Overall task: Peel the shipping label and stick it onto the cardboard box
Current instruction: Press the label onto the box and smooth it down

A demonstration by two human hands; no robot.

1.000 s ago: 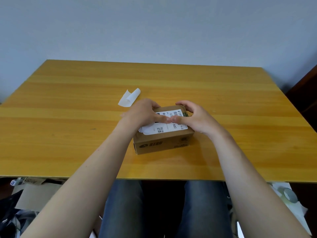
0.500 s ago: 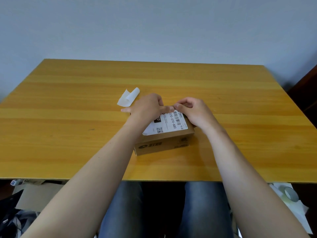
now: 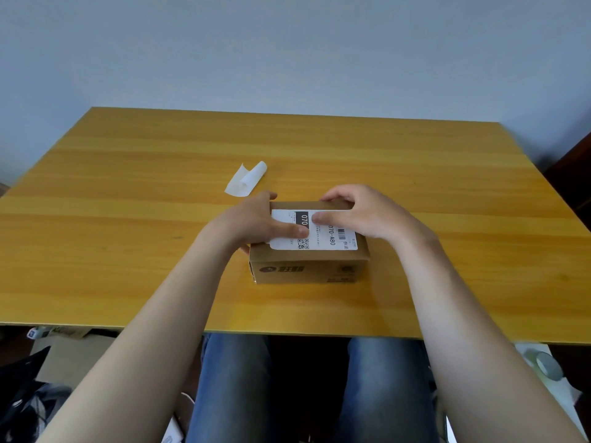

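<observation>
- Left hand (image 3: pixel 256 225): wrapped round the left end of the box (image 3: pixel 307 273), thumb pressed flat on the label (image 3: pixel 319 243).
- Right hand (image 3: pixel 367 215): fingers hooked over the box's far edge, thumb pressed on the label.
- Label: laid flat on the box top.
- Box: placed mid-table (image 3: pixel 128 251).
- Backing paper (image 3: pixel 246 180): curled, just beyond the left hand.

On a yellow wooden table (image 3: pixel 128 251), left hand (image 3: pixel 256 223) and right hand (image 3: pixel 367 215) grip the brown cardboard box (image 3: pixel 307 271), thumbs pressing its white printed shipping label (image 3: pixel 323 243).
</observation>
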